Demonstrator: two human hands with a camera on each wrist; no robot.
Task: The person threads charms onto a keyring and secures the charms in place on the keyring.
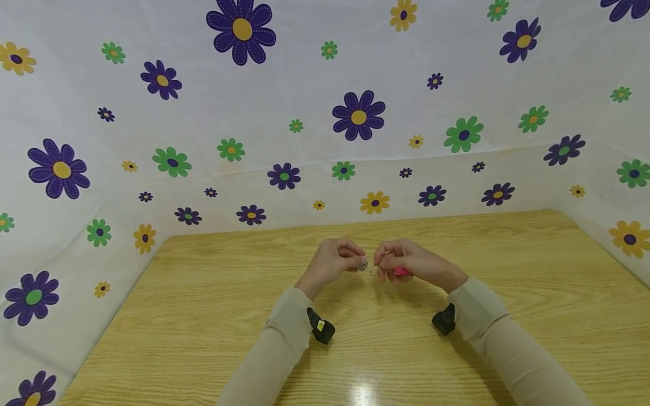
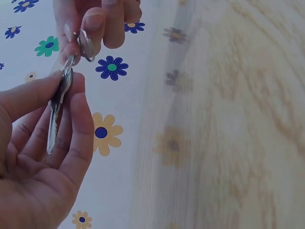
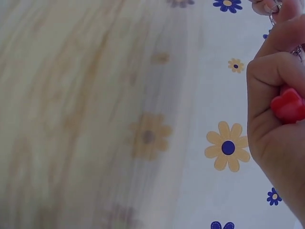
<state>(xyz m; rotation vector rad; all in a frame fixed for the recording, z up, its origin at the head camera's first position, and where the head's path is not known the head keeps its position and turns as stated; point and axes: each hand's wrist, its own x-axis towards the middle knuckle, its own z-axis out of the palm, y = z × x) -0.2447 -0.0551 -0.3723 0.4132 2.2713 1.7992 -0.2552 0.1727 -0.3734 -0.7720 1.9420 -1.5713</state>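
Above the table, my left hand (image 1: pixel 330 264) pinches a silver metal key (image 2: pixel 58 98) between thumb and fingertips, its blade pointing down along the palm. Facing it, my right hand (image 1: pixel 410 261) pinches a thin metal key ring (image 2: pixel 86 46) with its fingertips. The key's head is close against the ring in the left wrist view; whether it is threaded on cannot be told. A pinkish-red charm (image 3: pixel 289 106) sits within the curled fingers of the right hand, and a small chain (image 3: pixel 298 51) shows near it. Most of the charm is covered by the fingers.
The hands are over a wood-grain table (image 1: pixel 213 293). A white cloth (image 1: pixel 304 73) with purple, green and yellow flowers stands behind the table and along both sides. Black wrist cameras (image 1: pixel 322 328) hang at both cuffs.
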